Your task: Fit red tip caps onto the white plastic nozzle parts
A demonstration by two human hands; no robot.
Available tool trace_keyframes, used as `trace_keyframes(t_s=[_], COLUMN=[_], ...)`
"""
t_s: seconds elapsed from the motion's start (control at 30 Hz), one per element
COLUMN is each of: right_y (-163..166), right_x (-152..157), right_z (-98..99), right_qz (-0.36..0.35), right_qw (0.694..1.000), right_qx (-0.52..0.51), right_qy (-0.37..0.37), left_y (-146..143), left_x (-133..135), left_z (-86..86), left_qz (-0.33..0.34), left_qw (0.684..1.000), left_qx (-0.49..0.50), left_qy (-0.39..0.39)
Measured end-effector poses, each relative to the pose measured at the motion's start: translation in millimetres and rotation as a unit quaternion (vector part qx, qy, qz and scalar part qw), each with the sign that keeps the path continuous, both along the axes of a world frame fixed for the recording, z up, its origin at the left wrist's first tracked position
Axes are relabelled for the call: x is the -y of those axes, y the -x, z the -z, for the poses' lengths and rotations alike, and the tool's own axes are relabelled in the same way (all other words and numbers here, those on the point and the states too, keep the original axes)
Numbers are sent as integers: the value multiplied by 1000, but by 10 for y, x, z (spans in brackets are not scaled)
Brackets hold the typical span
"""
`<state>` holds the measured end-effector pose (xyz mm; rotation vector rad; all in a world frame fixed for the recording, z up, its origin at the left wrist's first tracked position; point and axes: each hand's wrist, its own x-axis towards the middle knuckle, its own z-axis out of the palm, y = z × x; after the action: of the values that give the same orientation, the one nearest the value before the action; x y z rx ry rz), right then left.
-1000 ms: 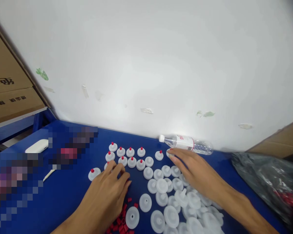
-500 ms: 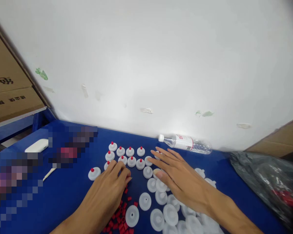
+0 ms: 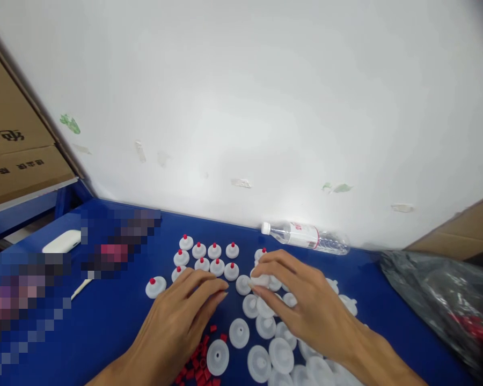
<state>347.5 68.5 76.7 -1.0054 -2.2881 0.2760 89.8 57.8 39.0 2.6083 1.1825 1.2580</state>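
My right hand [image 3: 306, 295] is closed on a white plastic disc cap [image 3: 261, 280], pinched between thumb and fingers above other loose discs. My left hand [image 3: 181, 316] hovers over a pile of small red caps [image 3: 201, 370], its thumb and fingertips pressed together. Whatever they may hold is hidden. Beyond it stand several white discs with red tips [image 3: 217, 266], in rough rows. Between the hands lie two white discs with a hole, one farther back [image 3: 239, 333] and one nearer [image 3: 218, 357] beside the red caps. Plain white discs [image 3: 281, 355] are heaped under my right forearm.
A clear plastic bottle [image 3: 306, 236] lies against the white wall [image 3: 241, 107] at the table's back. On the right is a grey plastic bag [image 3: 438, 305] with something red inside. A white device [image 3: 62, 241] and blurred-out items lie left, near a cardboard box [image 3: 20, 145].
My right hand has gone from spread fingers over the discs to a pinch on one, lifting it. My left hand has shifted slightly right, its fingertips now pointing toward the right hand.
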Motion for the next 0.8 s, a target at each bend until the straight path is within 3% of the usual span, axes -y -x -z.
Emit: trace_keyframes(t_s=[0.17, 0.4, 0.67, 0.8], right_y=[92, 124, 124, 110], right_x=[131, 178, 180, 191], right_z=[-34, 16, 43, 75], right_qz=[-76, -73, -83, -83], right_qw=[997, 997, 995, 995], right_qx=[15, -18, -11, -12], right_qy=[14, -13, -58, -49], left_y=[-26, -42, -25, -31], left_x=[35, 65, 57, 41], left_z=[-48, -137, -159, -120], left_qz=[-8, 8, 30, 43], left_qw=[996, 974, 968, 974], left_qx=[78, 166, 165, 155], left_qy=[31, 152, 185, 160])
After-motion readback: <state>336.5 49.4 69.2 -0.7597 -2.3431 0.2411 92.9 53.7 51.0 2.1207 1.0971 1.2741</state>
